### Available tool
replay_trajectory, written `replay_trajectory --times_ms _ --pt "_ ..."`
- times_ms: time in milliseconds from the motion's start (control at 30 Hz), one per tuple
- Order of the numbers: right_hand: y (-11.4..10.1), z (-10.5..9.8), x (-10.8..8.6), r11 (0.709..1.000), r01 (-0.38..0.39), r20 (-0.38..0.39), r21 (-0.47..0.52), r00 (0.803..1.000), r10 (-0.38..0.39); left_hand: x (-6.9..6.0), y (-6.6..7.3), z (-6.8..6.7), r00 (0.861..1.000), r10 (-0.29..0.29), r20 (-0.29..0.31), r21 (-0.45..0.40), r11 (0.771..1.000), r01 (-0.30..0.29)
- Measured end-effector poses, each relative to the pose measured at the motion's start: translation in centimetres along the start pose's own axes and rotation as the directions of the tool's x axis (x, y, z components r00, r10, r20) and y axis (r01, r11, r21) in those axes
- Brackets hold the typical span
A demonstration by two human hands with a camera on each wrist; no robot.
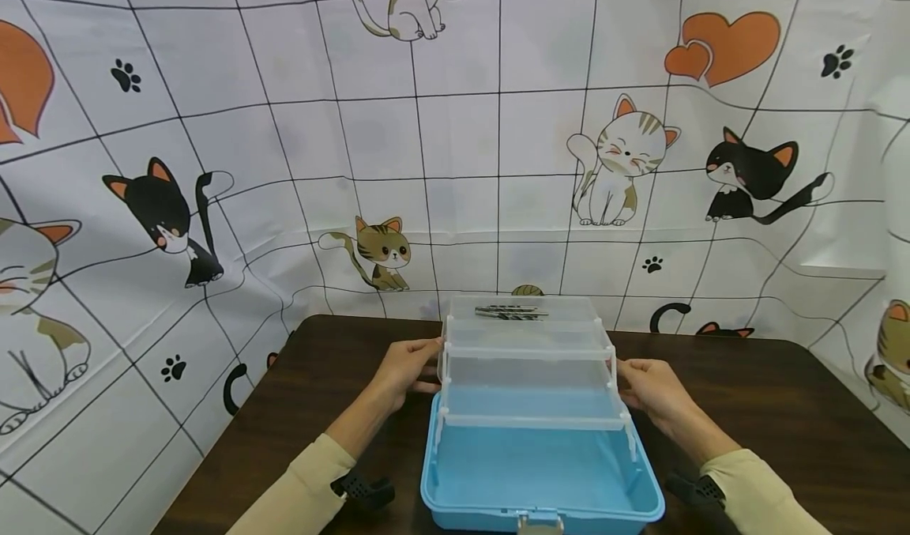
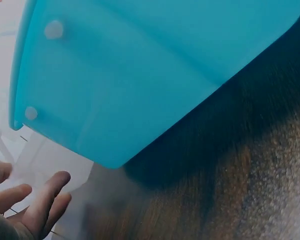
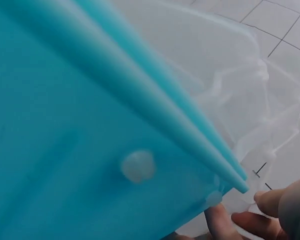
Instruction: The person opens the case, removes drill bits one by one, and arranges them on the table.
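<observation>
A light blue storage box (image 1: 540, 472) stands in front of me with its inside exposed. Clear fold-out trays (image 1: 529, 369) rise in steps from its back on white side arms. Several thin silvery metal tools (image 1: 512, 312) lie in the topmost tray. My left hand (image 1: 401, 373) holds the left edge of the trays; in the left wrist view, its fingertips (image 2: 55, 182) are partly spread beside clear plastic behind the box. On the other side, my right hand (image 1: 654, 389) pinches the right edge between thumb and fingers. The far sides of both hands are hidden.
The box stands on a dark brown wooden table (image 1: 327, 345). A white cloth (image 1: 455, 140) printed with cats, hearts and gridlines hangs behind and along the sides. A pale latch (image 1: 540, 525) sits at the box's front rim.
</observation>
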State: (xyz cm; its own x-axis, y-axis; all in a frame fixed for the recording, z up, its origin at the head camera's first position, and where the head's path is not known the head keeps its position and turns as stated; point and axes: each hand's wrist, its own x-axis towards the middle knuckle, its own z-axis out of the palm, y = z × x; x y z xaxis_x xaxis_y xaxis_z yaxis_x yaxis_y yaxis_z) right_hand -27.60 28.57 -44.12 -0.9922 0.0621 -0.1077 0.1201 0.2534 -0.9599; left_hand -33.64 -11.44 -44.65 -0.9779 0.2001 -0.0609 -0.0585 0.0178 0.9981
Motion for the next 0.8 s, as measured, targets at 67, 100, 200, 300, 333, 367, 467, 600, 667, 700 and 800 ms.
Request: replay_trajectory --times_ms 67,100,200,300,333,367,467,600,667,700,800 --pt "-0.03 0.04 -0.01 1.000 -0.007 -0.004 0.002 1.000 0.007 -0.07 -0.07 -0.01 1.000 0.004 0.023 0.011 1.000 -0.004" --pt "-0.05 0.02 -0.03 1.000 -0.008 -0.003 0.000 1.000 0.008 -0.09 -0.08 -0.01 1.000 0.004 0.030 0.020 1.000 -0.004" --pt "-0.13 -0.06 -0.13 1.000 -0.017 -0.011 -0.016 1.000 0.017 -0.13 -0.14 0.04 0.999 0.002 0.050 0.042 0.999 -0.004" --pt "-0.18 -0.24 -0.28 0.997 -0.028 -0.029 -0.066 0.999 0.026 -0.13 -0.21 0.12 0.998 0.000 0.059 0.050 0.999 -0.003" --pt "-0.19 -0.29 -0.32 0.996 -0.033 -0.037 -0.079 0.999 0.030 -0.13 -0.22 0.16 0.998 0.003 0.063 0.050 0.999 -0.006" --pt "-0.21 -0.34 -0.37 0.995 -0.037 -0.043 -0.090 0.999 0.033 -0.13 -0.20 0.20 0.998 0.007 0.066 0.051 0.999 -0.011" --pt "-0.23 -0.47 -0.39 0.994 -0.044 -0.060 -0.098 0.997 0.038 -0.09 -0.21 0.27 0.997 0.021 0.072 0.043 0.999 -0.024" --pt "-0.24 -0.56 -0.24 0.997 -0.041 -0.057 -0.066 0.998 0.037 0.02 -0.32 0.31 0.996 0.042 0.079 0.030 0.999 -0.045" --pt "-0.21 -0.61 -0.16 0.998 -0.034 -0.052 -0.053 0.998 0.031 0.08 -0.35 0.35 0.996 0.053 0.079 0.028 0.998 -0.055" --pt "-0.19 -0.62 -0.14 0.998 -0.030 -0.049 -0.048 0.998 0.028 0.11 -0.35 0.38 0.995 0.057 0.078 0.030 0.998 -0.060" --pt "-0.15 -0.65 -0.12 0.999 -0.024 -0.044 -0.038 0.999 0.022 0.15 -0.35 0.45 0.995 0.073 0.071 0.038 0.996 -0.076"
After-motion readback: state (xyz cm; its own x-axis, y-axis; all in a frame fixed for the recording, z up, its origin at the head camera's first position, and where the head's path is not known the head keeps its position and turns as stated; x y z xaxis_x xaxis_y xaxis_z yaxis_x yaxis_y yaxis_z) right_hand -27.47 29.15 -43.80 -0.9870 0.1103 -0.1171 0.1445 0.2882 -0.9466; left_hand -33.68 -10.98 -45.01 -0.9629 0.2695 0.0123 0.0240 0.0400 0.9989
